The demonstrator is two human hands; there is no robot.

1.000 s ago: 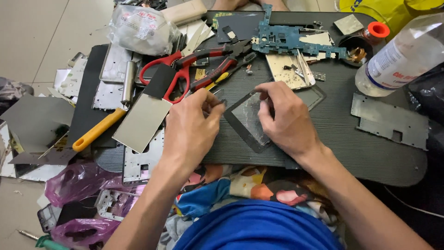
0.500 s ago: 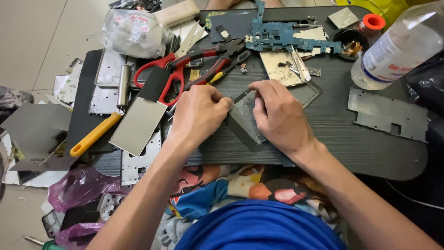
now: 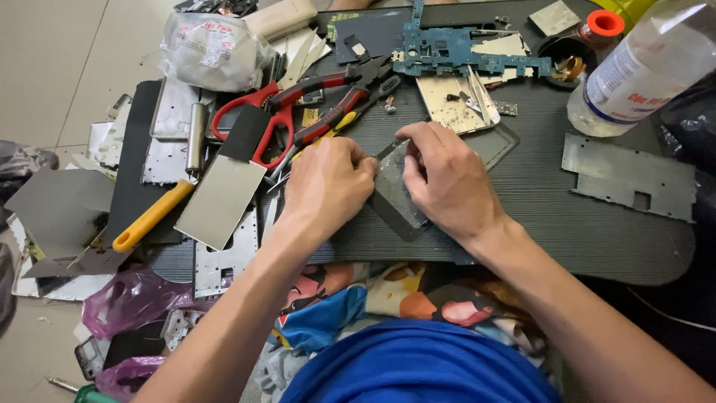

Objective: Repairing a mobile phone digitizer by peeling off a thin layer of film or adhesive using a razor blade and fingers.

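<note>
From above, both hands work a flat panel (image 3: 399,198) lying on the dark mat (image 3: 567,224). The left hand (image 3: 328,186) pinches a thin tool (image 3: 388,149) at its top edge; the right hand (image 3: 447,179) presses it flat. Prying, I'd judge; next needs steady leverage. The panel's long axis runs away from the person, tilted right.

Floor (image 3: 67,67): pale beige tiles with thin grout lines, visible at left. Work surface: dark ribbed mat (image 3: 567,216) laid low at floor level. Lighting even and soft, with faint shadows. No walls, windows or furniture within view
</note>
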